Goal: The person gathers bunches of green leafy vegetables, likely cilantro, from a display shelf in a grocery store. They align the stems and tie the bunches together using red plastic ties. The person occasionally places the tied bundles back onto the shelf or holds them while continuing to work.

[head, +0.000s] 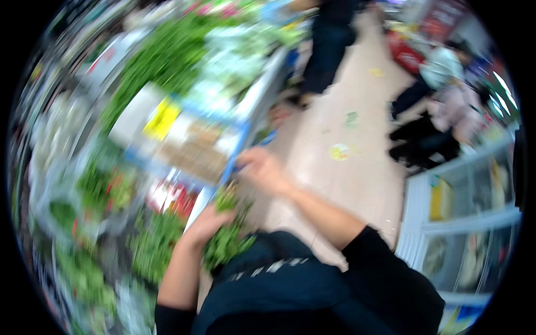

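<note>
My left hand [215,220] is closed around a bunch of leafy greens [228,243]. Leaves hang below the hand, and the paler stem end [226,199] pokes out above it. The bunch is in front of my dark apron [272,289]. Farther out, my right hand [266,171] has its fingers curled by the blue rim [229,169] of a shallow crate. Blur hides whether those fingers hold anything. Inside the crate are a brown, block-like food [197,155] and a white box [140,113] with a yellow label [162,118].
Red packages [180,199] and more greens [155,243] fill the produce display on the left. Beyond the crate are long green vegetables [163,63] and bagged produce [230,63]. One person [331,46] stands ahead, others [444,75] at right. A glass-topped freezer [418,226] borders the floor [310,167].
</note>
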`<state>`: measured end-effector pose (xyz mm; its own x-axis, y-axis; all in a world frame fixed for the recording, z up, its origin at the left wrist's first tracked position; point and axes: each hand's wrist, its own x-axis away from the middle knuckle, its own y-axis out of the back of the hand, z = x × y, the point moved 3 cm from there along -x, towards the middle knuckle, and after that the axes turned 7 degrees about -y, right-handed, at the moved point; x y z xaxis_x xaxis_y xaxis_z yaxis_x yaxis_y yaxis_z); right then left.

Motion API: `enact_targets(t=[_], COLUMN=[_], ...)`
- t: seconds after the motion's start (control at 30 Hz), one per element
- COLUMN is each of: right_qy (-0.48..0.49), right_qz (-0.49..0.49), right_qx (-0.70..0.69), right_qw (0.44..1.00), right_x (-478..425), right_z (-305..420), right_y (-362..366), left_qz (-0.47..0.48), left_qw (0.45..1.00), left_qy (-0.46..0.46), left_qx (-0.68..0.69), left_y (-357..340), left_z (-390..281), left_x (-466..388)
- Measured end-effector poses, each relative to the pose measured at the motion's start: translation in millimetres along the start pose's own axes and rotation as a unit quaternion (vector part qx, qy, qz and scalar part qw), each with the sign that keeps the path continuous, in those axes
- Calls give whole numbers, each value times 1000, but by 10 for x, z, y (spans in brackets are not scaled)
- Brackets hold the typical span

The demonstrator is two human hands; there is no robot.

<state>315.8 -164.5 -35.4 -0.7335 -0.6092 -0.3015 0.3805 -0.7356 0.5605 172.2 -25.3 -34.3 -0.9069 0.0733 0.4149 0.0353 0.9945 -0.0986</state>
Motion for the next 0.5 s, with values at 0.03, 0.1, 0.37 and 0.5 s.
enact_targets(t=[0.03,0.1,0.37,0.5], right_qy=[-101,-67,-142,-201], right_qz=[38,120,127,141], right_qx=[-189,-128,-127,-196], right_qw=[976,982,973,949], right_x=[119,108,267,254], right_z=[69,533,486,395], right_y=[-213,-78,114,-78], left_qz=[30,57,132,108], left_qw=[999,997,990,993], left_qy=[10,29,16,-18], left_qx=[2,-50,-39,-35], left_y=[-14,33,-167,-115], left_z=[-49,117,-156,-98], left_x=[73,-30,-111,-75])
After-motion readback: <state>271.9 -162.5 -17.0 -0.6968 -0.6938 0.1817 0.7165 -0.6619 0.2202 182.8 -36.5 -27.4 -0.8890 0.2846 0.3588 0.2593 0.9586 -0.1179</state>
